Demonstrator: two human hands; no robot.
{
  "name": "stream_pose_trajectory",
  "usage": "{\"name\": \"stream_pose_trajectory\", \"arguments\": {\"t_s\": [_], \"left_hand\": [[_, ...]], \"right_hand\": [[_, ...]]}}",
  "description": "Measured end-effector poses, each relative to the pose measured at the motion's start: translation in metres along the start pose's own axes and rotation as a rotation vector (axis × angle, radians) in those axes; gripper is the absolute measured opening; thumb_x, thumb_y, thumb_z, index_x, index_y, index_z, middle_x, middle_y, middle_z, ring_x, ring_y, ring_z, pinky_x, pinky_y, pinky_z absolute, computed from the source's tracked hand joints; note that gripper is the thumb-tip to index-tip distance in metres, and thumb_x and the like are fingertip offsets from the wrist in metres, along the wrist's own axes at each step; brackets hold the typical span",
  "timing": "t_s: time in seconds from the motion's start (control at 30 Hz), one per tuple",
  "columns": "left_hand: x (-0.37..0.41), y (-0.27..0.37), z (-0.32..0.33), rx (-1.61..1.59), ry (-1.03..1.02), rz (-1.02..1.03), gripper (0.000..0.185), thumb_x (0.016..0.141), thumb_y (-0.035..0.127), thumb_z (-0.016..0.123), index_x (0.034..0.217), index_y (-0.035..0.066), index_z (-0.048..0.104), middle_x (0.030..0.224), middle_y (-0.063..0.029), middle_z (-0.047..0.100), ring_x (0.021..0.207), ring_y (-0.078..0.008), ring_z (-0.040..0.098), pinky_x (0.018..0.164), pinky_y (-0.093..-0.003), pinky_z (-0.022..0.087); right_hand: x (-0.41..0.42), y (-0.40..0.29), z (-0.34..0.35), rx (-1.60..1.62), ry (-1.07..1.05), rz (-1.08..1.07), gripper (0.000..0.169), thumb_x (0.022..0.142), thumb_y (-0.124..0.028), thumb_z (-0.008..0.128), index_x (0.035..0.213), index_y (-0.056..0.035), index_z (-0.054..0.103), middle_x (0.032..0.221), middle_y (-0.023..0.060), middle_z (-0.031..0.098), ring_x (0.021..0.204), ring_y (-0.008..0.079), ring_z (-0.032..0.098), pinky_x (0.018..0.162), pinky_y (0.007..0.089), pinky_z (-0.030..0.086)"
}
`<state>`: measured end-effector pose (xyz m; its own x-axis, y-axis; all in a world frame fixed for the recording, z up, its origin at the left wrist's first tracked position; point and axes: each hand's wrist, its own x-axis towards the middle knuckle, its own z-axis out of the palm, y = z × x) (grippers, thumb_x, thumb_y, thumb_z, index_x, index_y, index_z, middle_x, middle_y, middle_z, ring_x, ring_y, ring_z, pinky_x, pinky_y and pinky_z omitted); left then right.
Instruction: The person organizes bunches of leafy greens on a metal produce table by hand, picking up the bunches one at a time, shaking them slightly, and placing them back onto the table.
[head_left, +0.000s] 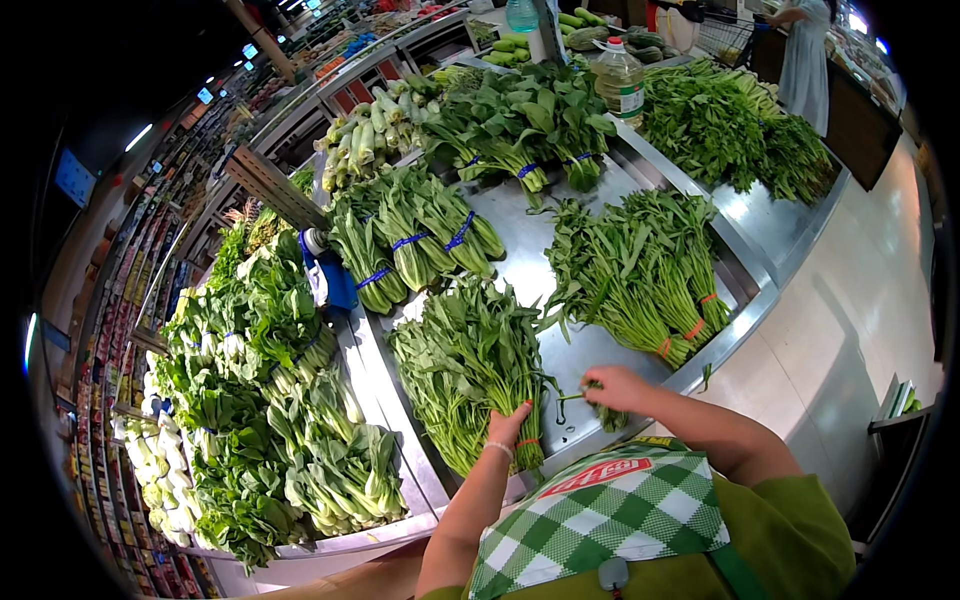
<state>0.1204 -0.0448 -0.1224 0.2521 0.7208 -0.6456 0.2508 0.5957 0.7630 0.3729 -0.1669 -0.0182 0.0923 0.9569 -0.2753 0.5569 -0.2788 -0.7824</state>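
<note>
My left hand (510, 426) grips the stems of a leafy green bunch (501, 360), its thumb on top and its other fingers mostly hidden. An orange band (529, 442) circles the stem end of that bunch. To its right, my right hand (618, 390) is closed on some loose green sprigs (611, 418), with a thin stem sticking out to the left. Beyond that hand, several similar bunches (626, 274) with orange bands lie on the metal display tray (525, 259).
Blue-banded greens (420, 236) and darker leafy bunches (525, 120) lie farther back. Bok choy (345, 450) fills the left section. A blue tape dispenser (330, 277) is fixed by a metal post (274, 187). An oil bottle (619, 82) stands on the divider; a person (806, 60) stands beyond.
</note>
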Motion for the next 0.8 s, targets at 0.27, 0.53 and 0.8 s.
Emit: {"name": "stream_pose_trajectory", "arguments": {"t_s": [0.27, 0.53, 0.8], "left_hand": [[-0.053, 0.023, 0.008, 0.260, 0.040, 0.321, 0.083, 0.067, 0.028, 0.084, 0.124, -0.005, 0.034, 0.114, -0.0165, 0.058, 0.101, -0.0232, 0.057, 0.088, -0.0339, 0.046], [-0.073, 0.034, 0.028, 0.759, 0.080, 0.223, 0.107, 0.066, 0.029, 0.082, 0.136, -0.010, 0.011, 0.121, -0.0285, 0.052, 0.109, -0.0345, 0.056, 0.092, -0.0358, 0.044], [-0.094, 0.069, 0.047, 1.023, 0.074, 0.148, 0.107, 0.072, 0.031, 0.072, 0.141, -0.008, 0.000, 0.122, -0.0312, 0.044, 0.105, -0.0429, 0.054, 0.089, -0.0424, 0.046]], "right_hand": [[0.026, 0.004, 0.057, -0.559, -0.300, -0.419, 0.032, 0.081, -0.012, 0.053, 0.112, -0.0105, 0.055, 0.104, 0.0123, 0.052, 0.094, 0.0337, 0.058, 0.078, 0.0454, 0.049], [0.025, 0.014, 0.021, -0.568, -0.143, -0.568, 0.021, 0.073, -0.011, 0.057, 0.093, -0.0097, 0.061, 0.103, 0.0106, 0.052, 0.098, 0.0299, 0.051, 0.079, 0.0410, 0.044], [0.025, 0.054, 0.001, -0.434, -0.040, -0.423, 0.020, 0.069, -0.008, 0.061, 0.088, -0.0061, 0.062, 0.102, 0.0110, 0.055, 0.102, 0.0293, 0.050, 0.085, 0.0357, 0.043]]}}
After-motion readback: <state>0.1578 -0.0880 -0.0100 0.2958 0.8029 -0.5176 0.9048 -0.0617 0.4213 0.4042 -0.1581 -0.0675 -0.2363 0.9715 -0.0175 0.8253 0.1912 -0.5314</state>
